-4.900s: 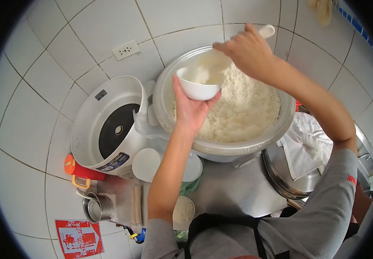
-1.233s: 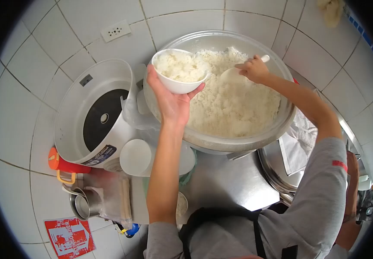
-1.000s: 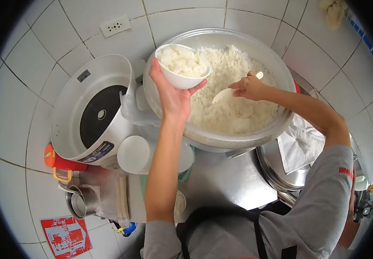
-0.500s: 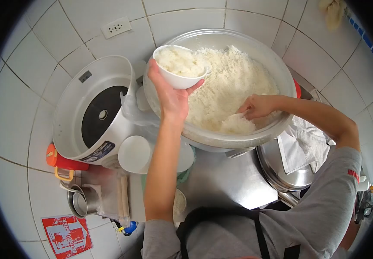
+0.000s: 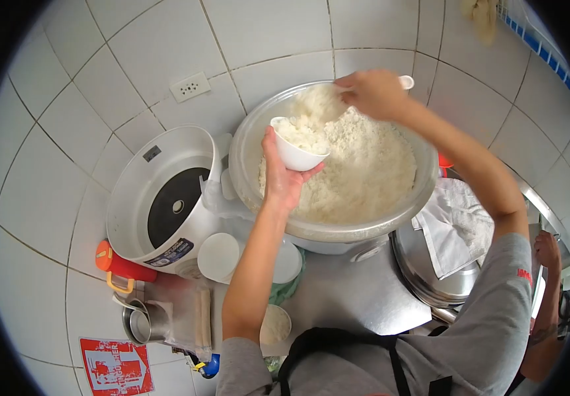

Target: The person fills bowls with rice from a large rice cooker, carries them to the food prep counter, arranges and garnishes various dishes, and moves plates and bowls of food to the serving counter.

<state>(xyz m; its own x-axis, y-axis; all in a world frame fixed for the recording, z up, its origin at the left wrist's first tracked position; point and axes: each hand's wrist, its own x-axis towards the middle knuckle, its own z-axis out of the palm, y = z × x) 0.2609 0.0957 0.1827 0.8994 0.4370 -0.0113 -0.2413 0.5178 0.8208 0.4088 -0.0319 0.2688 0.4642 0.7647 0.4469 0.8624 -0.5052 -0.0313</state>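
My left hand (image 5: 284, 183) is wrapped around a small white bowl (image 5: 303, 158), slightly tilted, with cooked white rice (image 5: 305, 135) heaped in it. Closed on a rice paddle (image 5: 406, 82), my right hand (image 5: 376, 94) is raised at the far side of a large round pot (image 5: 364, 231). The paddle's pale handle end sticks out behind the fist. A blurred clump of rice (image 5: 321, 102) at its blade is over the bowl's upper edge; the blade itself is largely hidden. Below both hands, loose rice (image 5: 364, 178) fills much of the pot.
A white cooker body (image 5: 196, 228) stands left of the pot, with stacked white bowls (image 5: 219, 257) in front. A rice-filled cup (image 5: 276, 325) is near my left forearm. A cloth (image 5: 453, 218) drapes over metal lids (image 5: 424, 277) at right. Another person's arm (image 5: 548, 290) shows at far right.
My right hand has lifted the paddle out of the rice, up and leftward to the bowl. The camera view has shifted, and another person's arm now shows at right.
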